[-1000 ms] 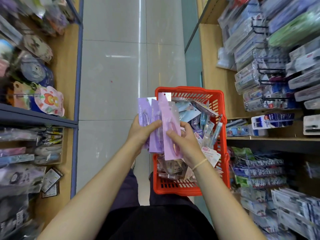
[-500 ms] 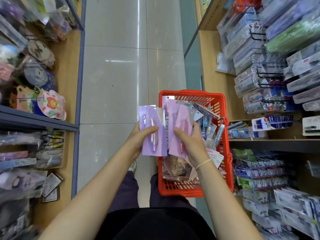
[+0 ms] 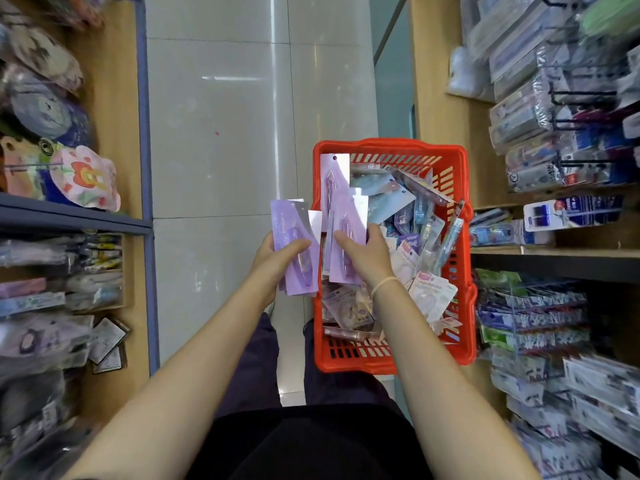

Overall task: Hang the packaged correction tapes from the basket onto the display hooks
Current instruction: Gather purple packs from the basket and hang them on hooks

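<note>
Left hand [image 3: 277, 258] grips a stack of purple correction tape packs [image 3: 298, 251], thumb across the front, fingers wrapped behind. The stack sits just left of the red basket [image 3: 391, 362], over the floor [image 3: 221, 133].

Right hand [image 3: 363, 254] holds a second bunch of purple packs [image 3: 346, 237], fingers curled over their face, above the basket's left half. One more purple pack [image 3: 333, 178] stands taller behind them, hang hole at the top, leaning on the basket's left wall. Can't tell whether the right hand holds that one too or it just rests there; the overlap hides it.

The two hands are near each other, not touching. A pale band [image 3: 384, 282] sits on the right wrist.

The basket is on the floor beside the person's legs, against the right shelving. It is full of mixed carded stationery: blue packs [image 3: 384, 199], pens in sleeves [image 3: 450, 240], a pink-white card [image 3: 433, 292] and other small packets.

Display hooks [image 3: 581, 95] on the right rack are black wire and already carry packaged items; the motion blur there is heavy. A wooden shelf [image 3: 554, 252] below holds boxed goods. The left shelving [image 3: 69, 223] carries plush-looking items and bagged stationery.

Dark trousers and a black top show at the bottom of the frame.
</note>
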Motion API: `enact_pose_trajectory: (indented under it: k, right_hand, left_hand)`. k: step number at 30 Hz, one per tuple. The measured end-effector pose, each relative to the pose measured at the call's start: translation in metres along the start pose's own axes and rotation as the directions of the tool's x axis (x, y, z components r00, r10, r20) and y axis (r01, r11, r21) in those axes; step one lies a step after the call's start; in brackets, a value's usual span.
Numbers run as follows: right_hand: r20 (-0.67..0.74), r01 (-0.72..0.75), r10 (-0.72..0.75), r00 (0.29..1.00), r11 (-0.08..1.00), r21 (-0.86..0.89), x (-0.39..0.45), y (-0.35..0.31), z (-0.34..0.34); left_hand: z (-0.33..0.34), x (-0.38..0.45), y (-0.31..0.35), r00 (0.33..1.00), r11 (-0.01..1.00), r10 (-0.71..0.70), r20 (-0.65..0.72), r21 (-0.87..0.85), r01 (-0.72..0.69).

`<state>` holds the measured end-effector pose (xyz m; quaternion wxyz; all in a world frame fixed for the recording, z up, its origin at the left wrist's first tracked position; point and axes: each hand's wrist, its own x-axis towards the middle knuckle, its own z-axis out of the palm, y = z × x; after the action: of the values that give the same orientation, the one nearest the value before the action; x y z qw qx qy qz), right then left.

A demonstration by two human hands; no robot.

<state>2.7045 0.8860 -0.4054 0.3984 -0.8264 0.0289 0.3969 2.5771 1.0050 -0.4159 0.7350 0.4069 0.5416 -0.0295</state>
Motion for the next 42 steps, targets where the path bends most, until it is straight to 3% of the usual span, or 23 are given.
enact_pose_trajectory:
  k: [4, 14, 20, 25, 38, 42]
  right_hand:
    - [0.013, 0.027, -0.027, 1.0, 0.998, -0.05, 0.002, 0.0, -0.003]
    - [0.034, -0.013, 0.011, 0.999, 0.998, 0.058, 0.004, 0.001, -0.003]
    - [0.134, -0.008, 0.012, 0.991, 0.999, -0.037, 0.007, 0.002, 0.008]
    - [0.129, -0.03, 0.04, 0.991, 0.996, -0.079, 0.017, -0.005, 0.005]
    - [0.148, 0.007, 0.008, 0.989, 0.995, -0.103, 0.017, -0.009, 0.011]
    - [0.157, -0.002, 0.011, 0.987, 0.998, -0.057, 0.015, -0.006, 0.015]
  left_hand:
    - [0.003, 0.002, 0.0, 1.0, 1.0, -0.008, -0.003, -0.016, 0.008]
    - [0.011, 0.004, -0.006, 0.999, 0.997, -0.01, -0.044, -0.08, 0.007]
    - [0.003, -0.001, -0.01, 0.999, 0.992, 0.021, -0.033, -0.12, -0.025]
    - [-0.004, 0.001, -0.011, 1.0, 0.989, 0.023, -0.017, -0.149, -0.025]
    - [-0.003, -0.002, -0.013, 0.996, 0.975, -0.001, -0.092, -0.22, -0.019]
    - [-0.006, -0.005, -0.017, 0.998, 0.971, 0.003, -0.057, -0.238, -0.016]
